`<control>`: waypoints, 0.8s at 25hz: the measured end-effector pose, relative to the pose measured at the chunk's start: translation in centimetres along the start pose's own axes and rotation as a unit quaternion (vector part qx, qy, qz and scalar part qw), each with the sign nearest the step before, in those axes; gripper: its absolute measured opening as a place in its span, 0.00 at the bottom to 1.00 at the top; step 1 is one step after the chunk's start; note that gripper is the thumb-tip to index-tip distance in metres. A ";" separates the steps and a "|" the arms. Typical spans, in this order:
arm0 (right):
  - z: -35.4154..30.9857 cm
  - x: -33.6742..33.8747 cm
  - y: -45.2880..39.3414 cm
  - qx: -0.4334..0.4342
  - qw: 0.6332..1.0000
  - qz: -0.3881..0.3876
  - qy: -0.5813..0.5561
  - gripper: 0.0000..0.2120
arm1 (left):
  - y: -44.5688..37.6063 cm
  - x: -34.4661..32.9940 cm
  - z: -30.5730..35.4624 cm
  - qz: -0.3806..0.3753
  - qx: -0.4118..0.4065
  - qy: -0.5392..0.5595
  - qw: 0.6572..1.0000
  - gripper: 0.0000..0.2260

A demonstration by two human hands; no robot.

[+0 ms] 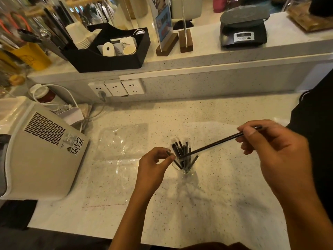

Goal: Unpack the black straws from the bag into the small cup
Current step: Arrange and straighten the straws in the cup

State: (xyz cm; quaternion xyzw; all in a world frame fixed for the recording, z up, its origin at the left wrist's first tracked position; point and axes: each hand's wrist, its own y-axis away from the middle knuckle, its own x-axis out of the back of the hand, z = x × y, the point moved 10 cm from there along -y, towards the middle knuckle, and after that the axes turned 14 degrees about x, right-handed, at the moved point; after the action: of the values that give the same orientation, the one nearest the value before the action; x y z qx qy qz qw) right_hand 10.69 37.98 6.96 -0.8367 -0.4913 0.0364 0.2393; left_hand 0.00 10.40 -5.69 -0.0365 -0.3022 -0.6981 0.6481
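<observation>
Straws: a bunch of black straws (182, 154) stands fanned out in the small cup, just below the middle of the frame; some look wrapped in clear film
Small cup: a clear small cup (185, 169) stands upright on the surface, between the two hands
Single straw: one black straw (212, 145) slants from the right hand down and left, its lower end among the bunch at the cup's mouth
Right hand: the right hand (273, 150), at centre right, pinches the upper end of the single straw between thumb and curled fingers
Left hand: the left hand (155, 163), just left of the cup, has its fingers curled, thumb and forefinger pinching a straw at the edge of the bunch
Bag: a flat clear plastic bag (117, 156) lies on the surface left of the cup, near the left hand
Surface: a pale speckled surface (225, 195) carries cup and bag
Machine: a beige machine (41, 150) sits at the left edge
Sockets: three white wall sockets (117, 87) above the bag
Scale: a dark scale (243, 33) on the raised ledge, upper right
Organiser: a black organiser (108, 56) with paper cups, upper left
</observation>
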 end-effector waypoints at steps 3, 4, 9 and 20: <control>-0.4 -2.5 0.3 0.019 0.995 -0.079 0.053 0.07 | -0.3 0.7 0.5 0.016 -0.007 0.028 0.999 0.02; -0.2 -3.4 0.5 0.026 0.992 -0.100 0.070 0.05 | -0.4 1.1 0.8 0.018 -0.014 0.045 0.999 0.02; 2.7 -8.1 2.5 0.000 0.968 -0.206 0.141 0.07 | -0.8 2.9 2.5 0.046 -0.033 0.112 0.992 0.02; 7.6 -13.7 5.4 -0.037 0.921 -0.286 0.264 0.12 | -1.4 3.1 3.0 0.065 -0.017 0.107 0.992 0.04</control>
State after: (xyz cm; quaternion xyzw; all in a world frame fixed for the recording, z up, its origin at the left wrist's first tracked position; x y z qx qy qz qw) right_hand 5.73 27.08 -4.52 -0.6481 -0.6298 -0.2736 0.3294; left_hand -2.80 9.06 -2.44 0.0081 -0.2159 -0.6596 0.7199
